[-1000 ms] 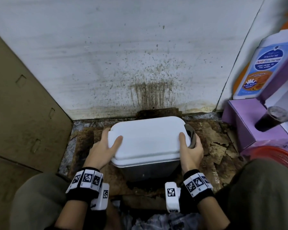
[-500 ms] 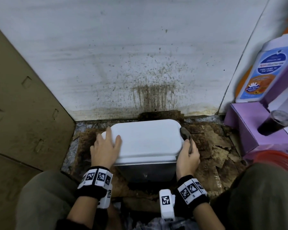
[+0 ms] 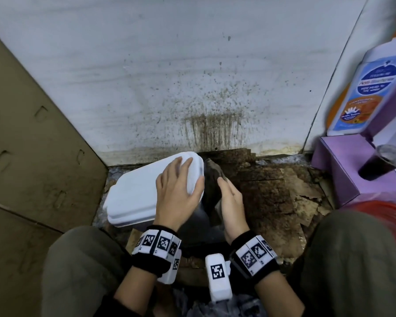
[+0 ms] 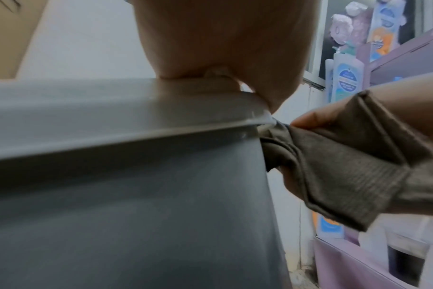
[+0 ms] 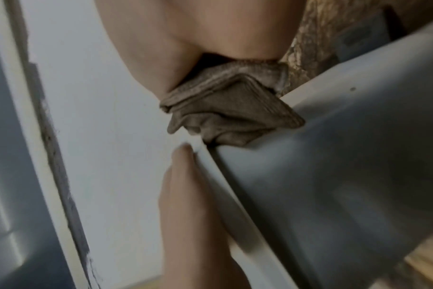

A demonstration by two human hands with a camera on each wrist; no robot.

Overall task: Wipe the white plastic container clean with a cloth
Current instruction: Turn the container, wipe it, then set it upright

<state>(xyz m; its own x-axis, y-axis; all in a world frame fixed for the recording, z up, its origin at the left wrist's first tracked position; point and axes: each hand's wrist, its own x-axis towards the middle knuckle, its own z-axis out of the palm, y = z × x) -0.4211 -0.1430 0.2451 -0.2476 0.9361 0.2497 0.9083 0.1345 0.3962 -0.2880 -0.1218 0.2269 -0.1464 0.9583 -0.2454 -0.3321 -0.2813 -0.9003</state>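
Left hand (image 3: 178, 193): fingers spread flat on white plastic container's lid (image 3: 137, 191).
Right hand (image 3: 232, 202): fingers gripping folded brown cloth (image 3: 212, 184) against container's side.

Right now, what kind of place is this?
Probably a storage corner or back room, though I can't be sure. A stained white wall meets a floor of torn, dirty cardboard, with a flat cardboard sheet leaning alongside and boxed products stacked nearby.

Left hand (image 3: 177, 191) on the container (image 3: 137, 193); cloth (image 3: 212, 186) against its right side.
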